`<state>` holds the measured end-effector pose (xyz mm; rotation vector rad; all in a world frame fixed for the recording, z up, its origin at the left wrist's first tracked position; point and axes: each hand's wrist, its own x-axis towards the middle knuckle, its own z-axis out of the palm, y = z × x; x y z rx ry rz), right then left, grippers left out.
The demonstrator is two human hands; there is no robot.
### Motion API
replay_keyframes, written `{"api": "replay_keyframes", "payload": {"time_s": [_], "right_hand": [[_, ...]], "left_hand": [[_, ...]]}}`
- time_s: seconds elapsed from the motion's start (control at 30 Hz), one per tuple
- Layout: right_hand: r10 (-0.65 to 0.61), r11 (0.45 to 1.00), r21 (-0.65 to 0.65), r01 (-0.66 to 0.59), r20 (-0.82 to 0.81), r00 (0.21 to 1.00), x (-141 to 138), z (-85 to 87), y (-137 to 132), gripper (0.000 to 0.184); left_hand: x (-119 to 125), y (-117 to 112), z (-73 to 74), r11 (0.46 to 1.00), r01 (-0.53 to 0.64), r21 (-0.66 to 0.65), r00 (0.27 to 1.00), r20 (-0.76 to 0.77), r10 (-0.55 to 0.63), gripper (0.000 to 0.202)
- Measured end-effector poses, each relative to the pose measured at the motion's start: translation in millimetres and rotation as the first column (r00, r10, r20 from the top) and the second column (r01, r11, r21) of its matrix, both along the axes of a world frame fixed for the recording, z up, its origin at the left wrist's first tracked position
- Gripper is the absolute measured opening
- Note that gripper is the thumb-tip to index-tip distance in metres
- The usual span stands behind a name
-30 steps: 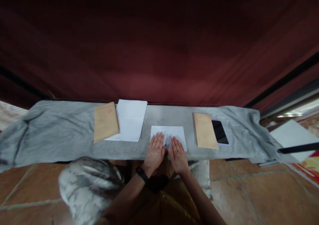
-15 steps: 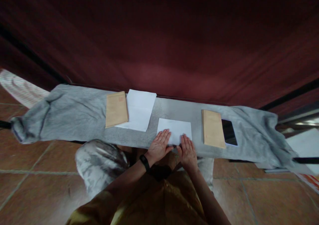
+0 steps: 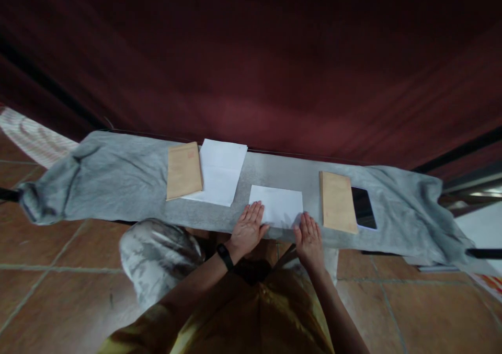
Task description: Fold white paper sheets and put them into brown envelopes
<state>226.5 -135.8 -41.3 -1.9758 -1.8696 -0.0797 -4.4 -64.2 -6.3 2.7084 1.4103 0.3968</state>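
We list: one grey cloth (image 3: 117,181), spread out; white sheets (image 3: 223,168), left; one smaller white paper (image 3: 278,202), centre, near edge; one brown envelope (image 3: 338,202), right; two hands, palms down, fingers straight, gripping nothing: left hand (image 3: 248,230) on the paper's left side, right hand (image 3: 309,241) at its near right corner. They have slid apart, baring the middle; we judge it smoothed.

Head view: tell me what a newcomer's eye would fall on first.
Most likely the bright white sheet near the front middle of the grey cloth, with the person's hands, left hand and right hand, flat at its near corners. Next, perhaps, the dark red backdrop filling the upper half, then two brown packets, one to the left, one to the right.
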Motion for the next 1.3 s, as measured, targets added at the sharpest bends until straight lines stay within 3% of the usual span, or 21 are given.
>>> {"api": "replay_keyframes", "payload": {"time_s": [0.17,0.37,0.53,0.77,0.93,1.03,1.17,1.23,1.3], "right_hand": [[0.067,0.997,-0.03,-0.07,-0.091,0.994,-16.1,15.1,35.7,0.058],[0.182,0.98,-0.069,-0.186,-0.053,0.982,-37.4,24.3,83.4,0.053],[0.145,0.988,-0.067,-0.141,0.056,0.988,-38.0,15.5,98.7,0.05],[0.008,0.999,-0.035,-0.006,0.06,0.998,-32.4,7.8,99.8,0.053],[-0.045,0.999,0.003,0.045,0.074,0.996,-27.5,2.8,98.5,0.056],[-0.047,0.999,0.026,0.045,0.082,0.996,-27.8,0.0,97.7,0.056],[-0.048,0.998,0.041,0.045,0.07,0.996,-29.9,-1.3,97.6,0.056],[-0.054,0.998,0.041,0.052,0.051,0.997,-30.2,-0.5,98.4,0.055],[-0.055,0.998,0.041,0.054,0.024,0.998,-29.5,1.0,99.1,0.054]], "left_hand": [[26.9,16.0,5.5,0.998,0.057,-0.001,0.997,0.045,-0.057,0.054],[52.6,43.2,-4.5,0.995,0.077,-0.056,0.997,0.036,-0.075,0.053],[46.1,57.6,-8.9,1.0,0.01,-0.026,0.999,0.048,-0.009,0.054],[28.0,69.3,-11.4,0.988,-0.15,-0.032,0.986,0.068,0.152,0.054],[13.4,67.9,-14.3,0.963,-0.24,-0.126,0.93,0.254,0.265,0.053],[5.1,64.2,-13.1,0.904,-0.271,-0.33,0.8,0.446,0.403,0.054],[-2.6,63.1,-3.4,0.699,-0.178,-0.693,0.462,0.568,0.681,0.056],[-4.2,64.8,4.2,0.595,-0.111,-0.796,0.276,0.55,0.788,0.055],[-4.2,66.1,11.5,0.535,-0.051,-0.843,0.146,0.524,0.839,0.053]]}}
